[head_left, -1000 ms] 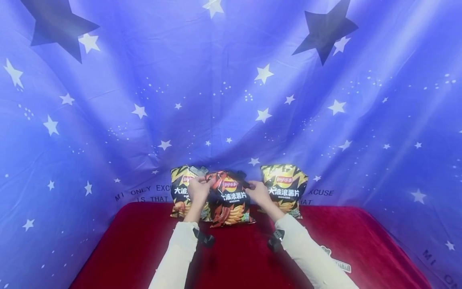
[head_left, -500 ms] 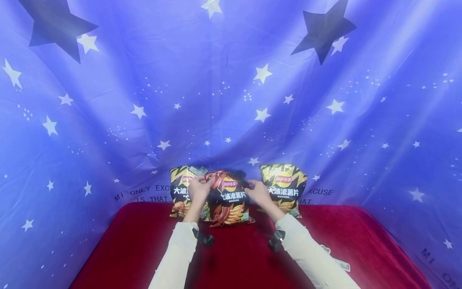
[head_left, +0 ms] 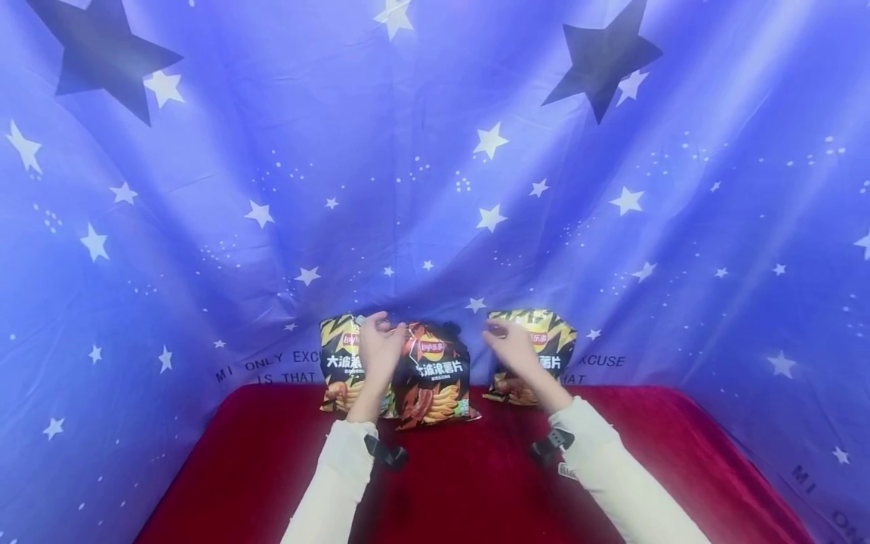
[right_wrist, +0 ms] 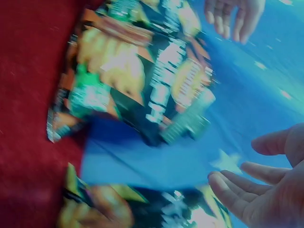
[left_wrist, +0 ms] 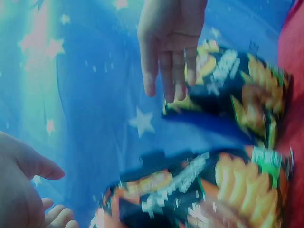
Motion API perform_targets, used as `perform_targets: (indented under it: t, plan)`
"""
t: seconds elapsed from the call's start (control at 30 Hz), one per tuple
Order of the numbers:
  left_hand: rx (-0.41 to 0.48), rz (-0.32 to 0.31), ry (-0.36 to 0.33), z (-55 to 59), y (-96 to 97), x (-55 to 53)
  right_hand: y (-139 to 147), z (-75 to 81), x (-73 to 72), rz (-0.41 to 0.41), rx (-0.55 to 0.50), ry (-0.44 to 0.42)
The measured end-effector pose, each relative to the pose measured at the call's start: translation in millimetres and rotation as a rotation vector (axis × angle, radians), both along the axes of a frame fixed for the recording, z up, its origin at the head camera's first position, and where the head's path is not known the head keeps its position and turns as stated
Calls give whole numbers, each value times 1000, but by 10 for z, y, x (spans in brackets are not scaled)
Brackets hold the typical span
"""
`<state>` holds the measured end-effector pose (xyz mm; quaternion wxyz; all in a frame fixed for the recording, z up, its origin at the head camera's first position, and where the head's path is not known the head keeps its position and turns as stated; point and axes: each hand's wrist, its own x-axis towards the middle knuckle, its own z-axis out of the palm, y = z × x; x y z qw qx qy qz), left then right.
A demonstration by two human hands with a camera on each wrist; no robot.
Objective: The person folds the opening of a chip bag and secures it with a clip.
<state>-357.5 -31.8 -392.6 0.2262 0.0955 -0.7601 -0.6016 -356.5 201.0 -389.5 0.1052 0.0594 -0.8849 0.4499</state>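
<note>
A red and black bag of potato chips (head_left: 435,378) stands in the middle, a black bag clip (head_left: 450,329) on its top edge. My left hand (head_left: 382,351) is at its upper left corner with loosely bent fingers and nothing in them; the left wrist view shows this hand (left_wrist: 23,185) beside the bag. My right hand (head_left: 513,349) is apart from the red bag and overlaps the right yellow and black chip bag (head_left: 559,340). In the right wrist view its fingers (right_wrist: 237,190) are spread and hold nothing.
Behind my left hand stands another yellow and black chip bag (head_left: 336,378), its top partly hidden. A small pale ridged piece (head_left: 568,471) lies on the red cloth-covered table (head_left: 476,483), partly under my right sleeve. A blue starry curtain (head_left: 408,189) hangs close behind the bags.
My right hand has let go of the black clip and moved right, in front of the right bag. My left hand has loosened from the red bag's corner and lifted slightly.
</note>
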Motion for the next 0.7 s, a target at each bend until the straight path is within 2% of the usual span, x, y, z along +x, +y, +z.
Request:
perform_targets:
  t: [0.13, 0.23, 0.33, 0.5, 0.63, 0.7]
  plan:
    - [68, -139, 51, 84, 206, 95, 304, 186, 33, -53, -100, 3]
    - [115, -265, 29, 120, 372, 155, 542, 298, 95, -104, -197, -14]
    - [142, -390, -24, 125, 512, 190, 767, 364, 154, -161, -276, -32]
    - [206, -571, -90, 63, 697, 166, 1108, 350, 192, -226, -394, -94]
    - [297, -688, -146, -10, 810, 113, 1339, 269, 231, -222, -476, -189]
    - [339, -726, -178, -54, 862, 87, 1438, 200, 249, -201, -537, -249]
